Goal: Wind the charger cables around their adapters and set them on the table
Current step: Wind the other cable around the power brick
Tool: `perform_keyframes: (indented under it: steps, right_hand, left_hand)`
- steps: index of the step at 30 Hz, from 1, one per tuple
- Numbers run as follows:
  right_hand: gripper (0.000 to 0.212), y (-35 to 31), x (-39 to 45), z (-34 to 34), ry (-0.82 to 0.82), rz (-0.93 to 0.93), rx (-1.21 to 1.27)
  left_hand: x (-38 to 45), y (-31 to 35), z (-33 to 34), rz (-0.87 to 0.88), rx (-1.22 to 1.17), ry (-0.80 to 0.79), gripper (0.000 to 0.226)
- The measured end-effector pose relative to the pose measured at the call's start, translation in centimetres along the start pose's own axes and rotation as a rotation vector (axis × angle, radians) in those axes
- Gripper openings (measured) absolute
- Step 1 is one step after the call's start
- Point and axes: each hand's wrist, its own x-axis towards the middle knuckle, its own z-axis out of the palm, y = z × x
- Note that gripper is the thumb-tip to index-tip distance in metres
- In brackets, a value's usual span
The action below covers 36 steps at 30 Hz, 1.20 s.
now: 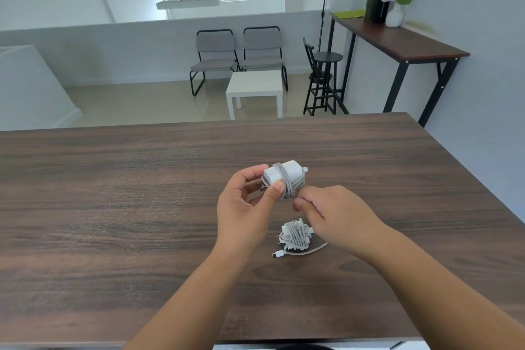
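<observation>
White plastic and grey cord fill the middle of the view: a small white charger adapter [279, 173] is held up above a dark wood-grain worktop [113, 193]. The left hand [244, 204] has the grip on it, thumb pressed on the near side and fingers curled behind the far side, with the metal plug prongs pointing left into the palm. A grey cable [290, 183] is looped several times around the adapter's body, the turns bunched toward its right end. The right hand [338, 214] sits just to the right and slightly lower, its fingers curled in and pinching the lower part of the cable loops where they hang beneath the adapter. Both forearms reach in from the bottom edge of the view. On the worktop directly below the hands, close to the right wrist, lies a second adapter [295, 234], already bundled in its own cable, with a short tail and a white connector [277, 255] trailing out to the lower left. Beyond the far edge of the worktop the room opens out: two grey chairs [238, 57] with black frames stand side by side against a low wall, a small white side table [254, 85] in front of them, and a black stool [324, 79] to their right. Along the right wall runs a tall narrow table [403, 42] carrying a white vase [395, 15] of pale purple flowers and a dark bottle [373, 0].
</observation>
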Motion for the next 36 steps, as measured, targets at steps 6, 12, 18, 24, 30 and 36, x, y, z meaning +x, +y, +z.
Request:
perform_keyframes:
  steps: [6, 12, 18, 24, 30, 36]
  right_hand:
    - [0.021, 0.0, -0.1, -1.8, -0.049, -0.111, -0.125]
    - [0.018, 0.3, 0.3, -3.4, -0.074, -0.203, -0.128]
    - [0.023, 0.5, 1.1, -3.6, 0.011, -0.307, -0.099]
    - [0.033, 0.5, 1.1, -3.6, -0.055, -0.266, 0.340]
    - [0.034, 0.7, 1.4, -2.5, -0.072, -0.230, 0.634]
    - [0.034, 0.1, 0.9, -0.4, -0.092, -0.126, 0.897]
  left_hand:
    - [0.0, -0.3, 0.0, 0.066, 0.145, -0.019, 0.030]
    - [0.4, 0.6, -1.3, 0.147, 0.288, -0.234, 0.034]
    - [1.0, 1.6, -2.3, 0.160, 0.384, -0.428, 0.034]
    - [1.1, 2.1, -3.7, 0.003, 0.312, -0.595, 0.034]
    - [0.6, 2.9, -4.4, -0.016, 0.142, -0.713, 0.036]
    - [0.1, 2.4, -4.4, -0.064, -0.094, -0.704, 0.044]
